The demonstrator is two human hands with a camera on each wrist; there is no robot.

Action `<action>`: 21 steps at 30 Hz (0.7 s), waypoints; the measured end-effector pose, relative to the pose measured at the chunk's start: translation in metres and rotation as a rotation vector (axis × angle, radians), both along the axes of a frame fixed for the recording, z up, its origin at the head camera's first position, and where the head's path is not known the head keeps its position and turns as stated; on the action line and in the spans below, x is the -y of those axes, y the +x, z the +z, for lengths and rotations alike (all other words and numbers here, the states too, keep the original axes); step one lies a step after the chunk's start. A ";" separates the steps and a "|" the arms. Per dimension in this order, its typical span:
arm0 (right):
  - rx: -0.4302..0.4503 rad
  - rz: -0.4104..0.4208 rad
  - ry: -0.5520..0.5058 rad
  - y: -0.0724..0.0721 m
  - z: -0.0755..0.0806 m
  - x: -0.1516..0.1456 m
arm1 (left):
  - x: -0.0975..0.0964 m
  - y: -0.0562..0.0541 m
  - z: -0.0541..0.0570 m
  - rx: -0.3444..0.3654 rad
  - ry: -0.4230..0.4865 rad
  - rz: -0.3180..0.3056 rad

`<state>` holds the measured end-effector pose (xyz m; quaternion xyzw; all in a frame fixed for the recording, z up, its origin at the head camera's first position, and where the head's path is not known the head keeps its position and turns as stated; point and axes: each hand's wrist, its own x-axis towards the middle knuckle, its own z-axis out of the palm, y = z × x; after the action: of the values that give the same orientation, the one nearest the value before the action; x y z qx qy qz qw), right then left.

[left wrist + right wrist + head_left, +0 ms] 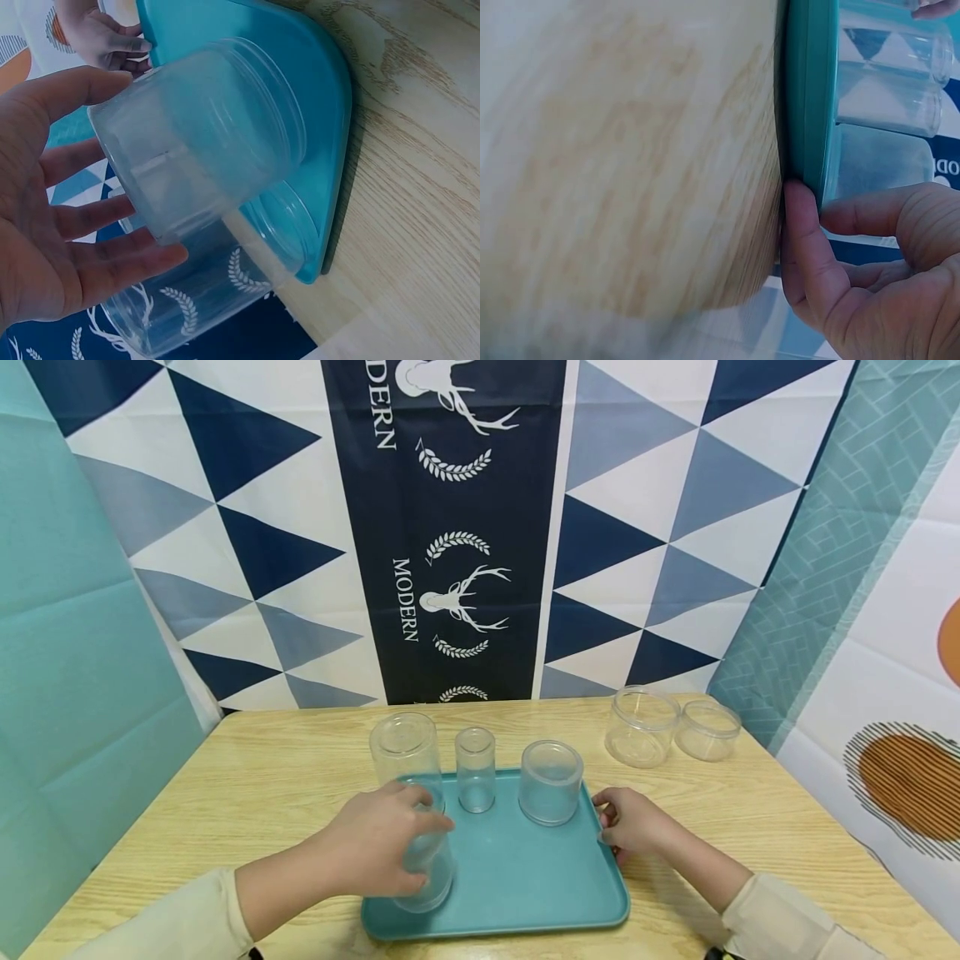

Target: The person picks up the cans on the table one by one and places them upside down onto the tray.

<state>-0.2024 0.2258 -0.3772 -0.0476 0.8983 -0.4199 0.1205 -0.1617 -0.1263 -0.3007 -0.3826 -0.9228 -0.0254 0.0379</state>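
A teal tray [525, 877] bears several clear plastic jars, standing upside down. My left hand [390, 839] is at the front-left jar [427, 885]. In the left wrist view its thumb and spread fingers lie about the base end of that jar [202, 135], not wrapped round it; whether the fingertips touch cannot be told. Just behind it stands a taller jar [405, 747], partly hidden by the hand in the head view. My right hand [633, 822] pinches the tray's right edge, thumb over the rim [817, 150] and fingers beneath.
A slim jar [476, 772] and a wide, low jar [551, 785] stand along the tray's back edge. Two open clear containers, one larger [641, 731] and one smaller [707, 732], sit at the table's back right. Patterned cloth [457, 527] hangs behind the wooden table [247, 793].
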 end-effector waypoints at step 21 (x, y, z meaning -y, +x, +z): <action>0.002 0.002 -0.006 -0.001 -0.003 -0.001 | -0.004 0.000 -0.004 0.025 -0.077 0.014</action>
<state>-0.2038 0.2269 -0.3800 -0.0483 0.8968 -0.4226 0.1217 -0.1621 -0.1227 -0.3047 -0.3767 -0.9262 0.0055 0.0116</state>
